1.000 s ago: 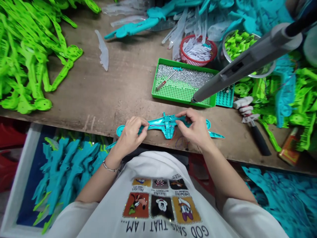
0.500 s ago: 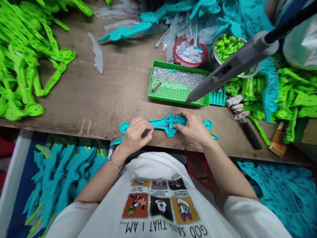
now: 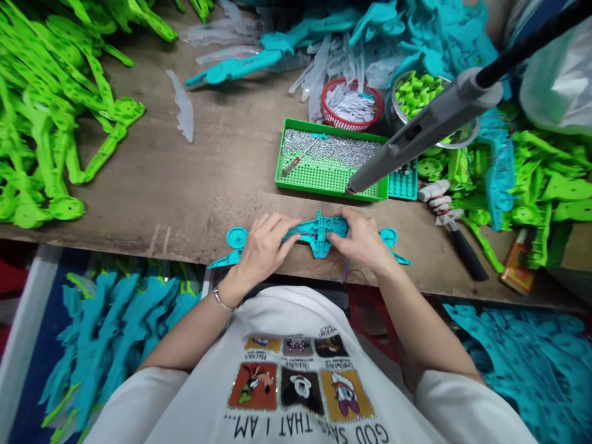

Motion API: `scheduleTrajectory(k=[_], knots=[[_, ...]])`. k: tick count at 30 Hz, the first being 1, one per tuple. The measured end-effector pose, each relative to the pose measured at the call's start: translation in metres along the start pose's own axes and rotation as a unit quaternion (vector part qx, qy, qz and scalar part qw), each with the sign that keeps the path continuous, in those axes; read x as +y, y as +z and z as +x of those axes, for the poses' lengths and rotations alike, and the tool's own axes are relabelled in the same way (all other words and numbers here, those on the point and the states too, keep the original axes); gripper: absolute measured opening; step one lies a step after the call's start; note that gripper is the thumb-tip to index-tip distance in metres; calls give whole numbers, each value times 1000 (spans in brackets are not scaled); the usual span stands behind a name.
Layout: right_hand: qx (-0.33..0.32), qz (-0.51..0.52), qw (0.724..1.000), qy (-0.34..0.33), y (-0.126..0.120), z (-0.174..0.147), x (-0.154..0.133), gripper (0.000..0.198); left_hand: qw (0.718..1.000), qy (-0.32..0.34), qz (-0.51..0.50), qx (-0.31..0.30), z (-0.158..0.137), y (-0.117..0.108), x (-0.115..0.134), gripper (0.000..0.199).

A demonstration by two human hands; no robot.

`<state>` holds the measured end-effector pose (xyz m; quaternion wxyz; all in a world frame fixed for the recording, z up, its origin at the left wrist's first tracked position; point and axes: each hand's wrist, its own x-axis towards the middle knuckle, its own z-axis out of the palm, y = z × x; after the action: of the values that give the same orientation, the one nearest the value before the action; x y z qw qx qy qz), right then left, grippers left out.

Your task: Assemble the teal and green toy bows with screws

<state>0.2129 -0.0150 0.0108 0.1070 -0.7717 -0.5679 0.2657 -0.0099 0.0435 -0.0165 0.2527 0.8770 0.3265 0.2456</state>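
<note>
A teal plastic shell half [image 3: 320,233] with ribs and a crosspiece lies open side up along the bench's near edge. Round and pointed teal ends stick out past both hands. My left hand [image 3: 268,243] is closed over its left arm, thumb and fingertips at thin dark wires [image 3: 306,234] lying in the hollow. My right hand [image 3: 363,237] grips the shell right of the crosspiece, thumb on the near side and fingers on the far side. Loose red and blue wires [image 3: 341,269] hang at the bench edge below it. My palms hide parts of the shell.
Beyond the shell stands a green tray [image 3: 319,179] with screws and a screwdriver [image 3: 300,156]. A grey hanging electric screwdriver [image 3: 416,132] slants over it. Behind are a red basket [image 3: 354,117] and a metal bowl [image 3: 393,102]. Lime parts [image 3: 41,123] pile left; a black-handled tool [image 3: 467,250] lies right.
My left hand has moved right along the shell, from pinching the stretched wires to having its fingertips over the shell's hollow. My right hand keeps its hold.
</note>
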Motion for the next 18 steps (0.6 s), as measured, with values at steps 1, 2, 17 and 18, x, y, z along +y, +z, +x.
scheduleTrajectory(k=[1, 2, 17, 18], knots=[[3, 3, 1000, -7, 0, 0, 1, 40, 1000, -2, -9, 8, 1, 2, -1, 21], [2, 7, 1000, -14, -1, 0, 1, 40, 1000, -3, -18, 18, 2, 3, -2, 20], [-13, 19, 1000, -15, -1, -1, 2, 41, 986, 81, -55, 133, 0, 11, -5, 10], [-13, 22, 1000, -9, -2, -1, 2, 41, 985, 86, -45, 142, 0, 10, -4, 10]])
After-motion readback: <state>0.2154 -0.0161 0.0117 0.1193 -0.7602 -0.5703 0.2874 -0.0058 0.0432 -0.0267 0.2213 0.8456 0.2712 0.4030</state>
